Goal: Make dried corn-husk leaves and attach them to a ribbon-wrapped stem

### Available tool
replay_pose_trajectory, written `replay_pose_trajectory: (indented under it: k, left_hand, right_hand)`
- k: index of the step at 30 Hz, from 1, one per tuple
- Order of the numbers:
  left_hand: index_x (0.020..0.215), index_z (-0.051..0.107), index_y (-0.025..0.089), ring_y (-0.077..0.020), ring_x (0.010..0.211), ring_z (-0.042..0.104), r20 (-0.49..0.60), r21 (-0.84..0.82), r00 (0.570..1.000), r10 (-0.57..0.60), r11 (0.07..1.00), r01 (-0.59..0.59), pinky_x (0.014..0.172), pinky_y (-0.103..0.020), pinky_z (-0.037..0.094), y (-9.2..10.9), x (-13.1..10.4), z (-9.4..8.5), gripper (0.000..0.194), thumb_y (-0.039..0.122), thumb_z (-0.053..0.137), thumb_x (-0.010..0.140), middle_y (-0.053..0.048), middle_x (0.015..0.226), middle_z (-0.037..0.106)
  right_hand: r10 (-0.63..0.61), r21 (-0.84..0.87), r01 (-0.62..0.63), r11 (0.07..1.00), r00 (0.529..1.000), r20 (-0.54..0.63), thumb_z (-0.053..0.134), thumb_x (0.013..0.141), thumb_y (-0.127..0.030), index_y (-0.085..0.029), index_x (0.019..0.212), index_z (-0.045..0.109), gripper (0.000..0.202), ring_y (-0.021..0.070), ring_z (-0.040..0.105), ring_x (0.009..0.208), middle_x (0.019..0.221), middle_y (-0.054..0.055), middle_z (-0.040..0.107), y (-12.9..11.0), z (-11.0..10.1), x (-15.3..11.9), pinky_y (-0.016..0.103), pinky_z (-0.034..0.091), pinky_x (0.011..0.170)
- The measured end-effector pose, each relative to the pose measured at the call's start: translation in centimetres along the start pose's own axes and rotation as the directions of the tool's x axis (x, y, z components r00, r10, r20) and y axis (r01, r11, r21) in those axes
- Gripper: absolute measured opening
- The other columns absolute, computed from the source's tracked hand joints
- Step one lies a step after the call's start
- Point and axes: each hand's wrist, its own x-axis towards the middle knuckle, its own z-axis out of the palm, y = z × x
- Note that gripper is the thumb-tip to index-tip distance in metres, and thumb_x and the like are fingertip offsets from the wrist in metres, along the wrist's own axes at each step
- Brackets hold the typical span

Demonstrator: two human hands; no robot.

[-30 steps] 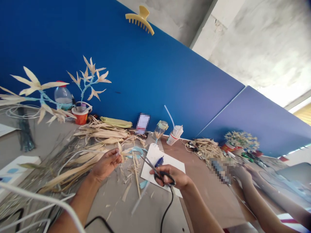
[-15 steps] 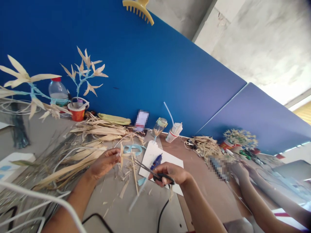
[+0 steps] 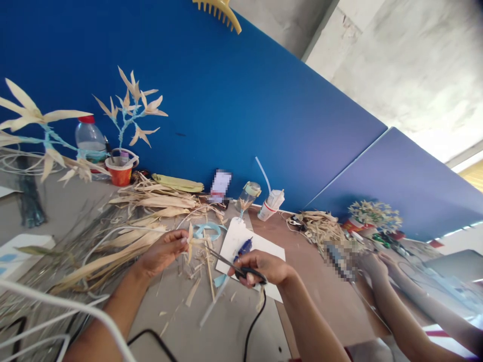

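Note:
Between the thumb and fingers of my left hand (image 3: pixel 168 249) is a small pale husk flower (image 3: pixel 190 242), its petals spreading out past the fingertips. My right hand (image 3: pixel 260 266) is closed round the black handles of a pair of scissors (image 3: pixel 222 259). The blades point left, their tips close to the flower's right-hand petal; whether they touch it I cannot tell. Below lie husk scraps and a thin stick (image 3: pixel 210 269). A roll of light blue tape (image 3: pixel 208 232) sits just behind the flower. A blue glue gun (image 3: pixel 245 247) rests on white card (image 3: pixel 234 235), partly behind my right hand.
Dried husks (image 3: pixel 151 206) are heaped at the left. A husk-flower branch stands in a red bucket (image 3: pixel 119 174) beside a plastic bottle (image 3: pixel 90 138). A glass jar (image 3: pixel 249 195) and paper cup (image 3: pixel 270 205) stand near the blue partition (image 3: pixel 211 100). Another person's hands (image 3: pixel 373 266) are at the right.
The scissors have shifted slightly left and their blades look closer together. My left hand keeps the flower in almost the same place. The whole view has tilted a little.

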Motion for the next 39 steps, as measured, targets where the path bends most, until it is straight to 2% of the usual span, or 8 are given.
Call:
replay_pose_trajectory:
  k: [4,10,12,19,28,39]
  left_hand:
    - [0.072,0.068,0.014,-0.01,0.06,0.052,0.012,0.017,1.0,-0.003,1.0,0.003,0.061,-0.021,0.042,0.2,0.0,0.1,0.03,0.034,0.085,0.06,0.001,0.063,0.059]
    - [0.071,0.067,0.013,-0.0096,0.06,0.05,0.079,0.063,0.996,-0.029,0.998,0.024,0.058,-0.02,0.038,0.2,-0.1,0.1,0.033,0.039,0.084,0.061,0.0,0.063,0.058]
    - [0.071,0.067,0.013,-0.0089,0.059,0.048,0.1,0.078,0.994,-0.042,0.996,0.034,0.058,-0.02,0.037,0.2,-0.1,0.1,0.033,0.04,0.083,0.062,0.0,0.062,0.056]
    - [0.071,0.067,0.013,-0.0106,0.06,0.049,0.115,0.129,0.992,-0.049,0.991,0.034,0.058,-0.022,0.036,0.2,0.0,0.1,0.036,0.045,0.081,0.063,0.0,0.063,0.057]
    - [0.069,0.066,0.013,-0.011,0.059,0.047,0.122,0.134,0.992,-0.044,0.991,0.028,0.057,-0.023,0.035,0.3,-0.2,0.5,0.033,0.043,0.08,0.065,-0.001,0.062,0.057]
    - [0.067,0.066,0.013,-0.0111,0.059,0.047,0.102,0.101,0.994,-0.042,0.994,0.032,0.056,-0.022,0.036,0.4,-0.2,0.7,0.031,0.04,0.081,0.064,-0.001,0.062,0.057]
  right_hand:
    - [0.029,-0.003,-0.029,1.0,0.999,0.018,0.076,0.064,-0.06,-0.006,0.11,0.066,0.072,0.0072,0.045,0.057,0.066,-0.001,0.054,-0.1,-0.3,-0.1,0.019,0.033,0.052]
    - [-0.022,0.013,0.02,1.0,0.982,0.189,0.074,0.065,-0.062,-0.002,0.107,0.065,0.074,0.0089,0.045,0.057,0.066,0.0,0.055,0.0,-1.1,0.3,0.021,0.031,0.051]
    - [-0.03,0.025,0.025,0.999,0.977,0.212,0.074,0.065,-0.061,-0.001,0.106,0.064,0.074,0.009,0.044,0.056,0.065,0.001,0.055,0.1,-1.2,0.6,0.021,0.03,0.05]
    - [0.003,0.06,-0.017,0.998,0.973,0.231,0.074,0.067,-0.06,0.0,0.105,0.064,0.071,0.0084,0.044,0.055,0.064,0.001,0.055,-0.3,-0.8,1.2,0.02,0.028,0.048]
    - [0.037,0.033,-0.045,0.998,0.975,0.218,0.075,0.065,-0.061,-0.002,0.104,0.065,0.071,0.0083,0.044,0.055,0.063,-0.001,0.054,-0.8,-0.7,1.4,0.021,0.03,0.05]
    - [0.055,0.006,-0.057,0.998,0.977,0.205,0.075,0.07,-0.055,-0.004,0.107,0.066,0.064,0.0072,0.046,0.055,0.064,-0.001,0.055,-1.1,-0.8,1.3,0.019,0.03,0.049]
